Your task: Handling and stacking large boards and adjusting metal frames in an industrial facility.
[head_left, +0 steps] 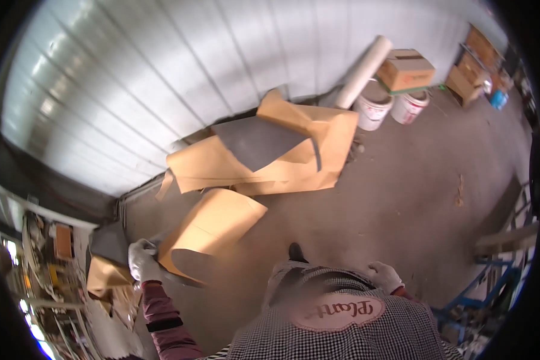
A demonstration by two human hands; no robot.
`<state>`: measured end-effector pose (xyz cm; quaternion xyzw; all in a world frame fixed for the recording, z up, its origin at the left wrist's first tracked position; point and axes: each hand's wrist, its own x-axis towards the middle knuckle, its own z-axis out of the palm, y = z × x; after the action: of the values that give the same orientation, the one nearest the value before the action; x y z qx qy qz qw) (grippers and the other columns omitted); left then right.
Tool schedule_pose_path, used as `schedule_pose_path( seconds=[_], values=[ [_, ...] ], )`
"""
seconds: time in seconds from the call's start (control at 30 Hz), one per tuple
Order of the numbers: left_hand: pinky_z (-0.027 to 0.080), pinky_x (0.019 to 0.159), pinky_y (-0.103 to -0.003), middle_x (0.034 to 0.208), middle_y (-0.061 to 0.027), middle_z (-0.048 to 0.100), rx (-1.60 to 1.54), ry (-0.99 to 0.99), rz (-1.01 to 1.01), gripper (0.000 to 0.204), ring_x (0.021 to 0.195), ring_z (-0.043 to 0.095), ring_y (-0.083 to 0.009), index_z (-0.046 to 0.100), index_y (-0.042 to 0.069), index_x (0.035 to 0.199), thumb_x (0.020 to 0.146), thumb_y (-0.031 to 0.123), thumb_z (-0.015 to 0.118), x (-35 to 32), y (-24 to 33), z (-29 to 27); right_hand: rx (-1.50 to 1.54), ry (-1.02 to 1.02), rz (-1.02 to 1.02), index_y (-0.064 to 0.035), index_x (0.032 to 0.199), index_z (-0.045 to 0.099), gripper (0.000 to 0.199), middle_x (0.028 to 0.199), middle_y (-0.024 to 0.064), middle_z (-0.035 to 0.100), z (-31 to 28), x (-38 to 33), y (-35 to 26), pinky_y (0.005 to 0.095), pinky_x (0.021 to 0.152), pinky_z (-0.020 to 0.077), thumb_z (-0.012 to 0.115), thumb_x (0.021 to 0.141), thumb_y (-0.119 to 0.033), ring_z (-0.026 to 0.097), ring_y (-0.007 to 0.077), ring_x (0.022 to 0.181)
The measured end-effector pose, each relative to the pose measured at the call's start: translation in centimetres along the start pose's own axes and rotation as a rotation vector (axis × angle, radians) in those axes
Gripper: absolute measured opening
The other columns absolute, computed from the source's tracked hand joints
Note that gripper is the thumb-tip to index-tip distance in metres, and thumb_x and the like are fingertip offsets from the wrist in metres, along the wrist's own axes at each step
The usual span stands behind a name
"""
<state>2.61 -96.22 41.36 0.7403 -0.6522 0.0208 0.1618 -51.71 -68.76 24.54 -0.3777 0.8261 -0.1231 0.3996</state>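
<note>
My left hand (143, 259), in a whitish glove, is closed on the edge of a curled brown sheet (222, 219) with a dark grey reverse side. The sheet bends away from the hand toward the right. Just left of the glove is another dark grey and brown piece (108, 243); whether it joins the held sheet I cannot tell. My right hand (385, 276), also gloved, hangs by my checked apron with loosely bent fingers and nothing visible in it. Farther off, large crumpled brown sheets (324, 150) with a dark grey patch (261, 141) lie on the floor by the wall.
Behind the sheets runs a pale panelled wall (222, 54). A long white roll (364, 72) leans beside two white buckets (373, 111) and a cardboard box (407, 69). Blue metal framing (483, 288) stands at the right, cluttered racks (51, 270) at the left.
</note>
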Motion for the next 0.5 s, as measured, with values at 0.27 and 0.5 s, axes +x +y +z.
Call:
schedule_pose_path(
  seconds=[0.27, 0.5],
  values=[
    [0.045, 0.088, -0.035, 0.105, -0.0095, 0.060, -1.079, 0.515, -0.041, 0.025, 0.099, 0.057, -0.0231, 0.060, 0.002, 0.106, 0.082, 0.007, 0.057, 11.0, -8.9, -7.7, -0.113, -0.201, -0.288, -0.0058, 0.104, 0.066, 0.032, 0.100, 0.0211, 0.066, 1.6, 10.3, -16.3, 0.0412, 0.086, 0.0495, 0.051, 0.085, -0.026, 0.063, 0.0381, 0.097],
    [0.046, 0.084, -0.031, 0.098, -0.0095, 0.059, -0.049, 0.748, 0.433, 0.018, 0.095, 0.057, -0.0229, 0.068, 0.007, 0.089, 0.073, 0.000, 0.062, 23.5, 9.0, -10.9, -0.243, -0.225, -0.574, -0.0052, 0.098, 0.065, 0.027, 0.090, 0.0210, 0.065, 3.1, 19.8, -24.8, 0.0443, 0.080, 0.0494, 0.052, 0.086, -0.026, 0.062, 0.0412, 0.087]
  ],
)
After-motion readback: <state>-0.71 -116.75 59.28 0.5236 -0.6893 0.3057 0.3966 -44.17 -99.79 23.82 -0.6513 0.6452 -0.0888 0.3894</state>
